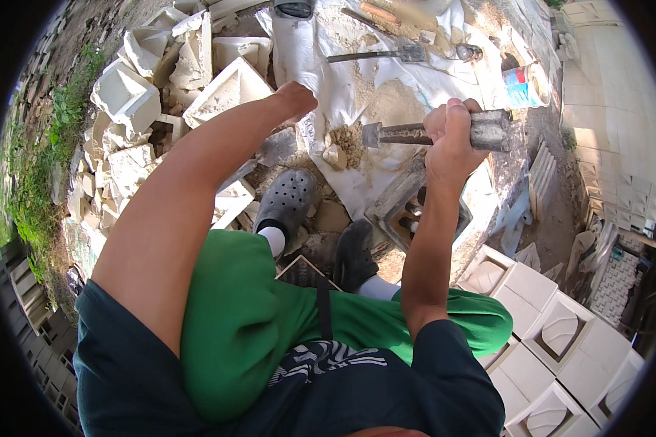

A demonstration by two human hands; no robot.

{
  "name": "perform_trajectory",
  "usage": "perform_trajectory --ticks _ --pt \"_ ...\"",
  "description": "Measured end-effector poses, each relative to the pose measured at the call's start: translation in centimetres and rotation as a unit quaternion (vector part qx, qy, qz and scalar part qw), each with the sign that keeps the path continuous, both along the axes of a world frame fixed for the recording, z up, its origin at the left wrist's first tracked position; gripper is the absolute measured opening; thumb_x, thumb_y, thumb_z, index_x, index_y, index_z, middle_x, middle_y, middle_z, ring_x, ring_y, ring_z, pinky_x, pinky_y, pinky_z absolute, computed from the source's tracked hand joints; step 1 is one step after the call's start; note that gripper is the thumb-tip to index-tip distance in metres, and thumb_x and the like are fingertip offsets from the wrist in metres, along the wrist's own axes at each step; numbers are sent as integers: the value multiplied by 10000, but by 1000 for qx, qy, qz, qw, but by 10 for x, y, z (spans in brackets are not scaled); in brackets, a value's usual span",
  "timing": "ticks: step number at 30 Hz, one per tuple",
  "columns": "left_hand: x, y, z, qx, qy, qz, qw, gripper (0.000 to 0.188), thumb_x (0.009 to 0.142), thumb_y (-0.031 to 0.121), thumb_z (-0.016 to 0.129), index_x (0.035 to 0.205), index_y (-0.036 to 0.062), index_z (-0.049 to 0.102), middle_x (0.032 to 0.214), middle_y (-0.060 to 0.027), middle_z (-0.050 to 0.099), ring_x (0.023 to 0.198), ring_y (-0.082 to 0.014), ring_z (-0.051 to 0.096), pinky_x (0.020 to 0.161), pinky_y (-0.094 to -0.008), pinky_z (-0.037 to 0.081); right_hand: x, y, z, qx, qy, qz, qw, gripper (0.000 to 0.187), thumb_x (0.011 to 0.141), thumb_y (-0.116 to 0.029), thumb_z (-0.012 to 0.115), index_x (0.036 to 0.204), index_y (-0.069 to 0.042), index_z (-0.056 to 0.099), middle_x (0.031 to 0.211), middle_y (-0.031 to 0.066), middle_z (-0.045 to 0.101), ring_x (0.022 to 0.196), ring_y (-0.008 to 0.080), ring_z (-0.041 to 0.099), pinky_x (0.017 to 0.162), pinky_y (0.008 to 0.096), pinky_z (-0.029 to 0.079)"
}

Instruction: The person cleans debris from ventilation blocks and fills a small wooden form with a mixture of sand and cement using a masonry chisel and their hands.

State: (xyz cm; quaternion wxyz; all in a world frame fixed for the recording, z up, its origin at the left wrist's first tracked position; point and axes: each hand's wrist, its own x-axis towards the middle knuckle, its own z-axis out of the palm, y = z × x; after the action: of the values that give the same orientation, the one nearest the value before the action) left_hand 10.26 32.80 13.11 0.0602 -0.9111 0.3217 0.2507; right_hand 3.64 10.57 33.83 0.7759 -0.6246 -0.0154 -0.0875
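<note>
My right hand (452, 131) is wrapped round a grey, cement-crusted hammer-like tool (490, 131). A thick block end sticks out to the right of the fist, and a dark shaft runs left to a small flared end. Beneath that forearm stands a grey box-shaped mould (393, 218), partly hidden by the arm. My left hand (297, 100) is closed at the edge of a white sheet (328, 95); its fingers are turned away, so anything in them is hidden. Below it lies a flat grey piece (277, 147). Crumbly sand-coloured material (390, 105) lies between the hands.
Broken cream castings (131, 95) are heaped at the left. A long-handled tool (372, 55) lies across the sheet at the far side. A bucket (538, 86) stands at the right. Hollow cream blocks (536, 291) are stacked at lower right, near my dark clogs (288, 200).
</note>
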Motion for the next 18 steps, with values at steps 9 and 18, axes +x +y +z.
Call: perform_trajectory --ticks 9,18 --pt "3 -6 -4 -7 -6 9 1000 157 780 154 593 903 84 659 911 -106 669 922 -276 642 786 -395 504 4 -10 -93 -13 20 -26 999 181 839 -22 549 681 -56 469 561 -22 447 495 56 400 462 227 315" --pt "9 10 1 25 16 25 999 224 692 65 686 914 78 712 973 -97 689 959 -242 650 769 -347 517 -17 -9 -2 25 -49 -67 996 293 832 -19 441 615 -135 281 476 -42 258 418 64 233 425 257 236"
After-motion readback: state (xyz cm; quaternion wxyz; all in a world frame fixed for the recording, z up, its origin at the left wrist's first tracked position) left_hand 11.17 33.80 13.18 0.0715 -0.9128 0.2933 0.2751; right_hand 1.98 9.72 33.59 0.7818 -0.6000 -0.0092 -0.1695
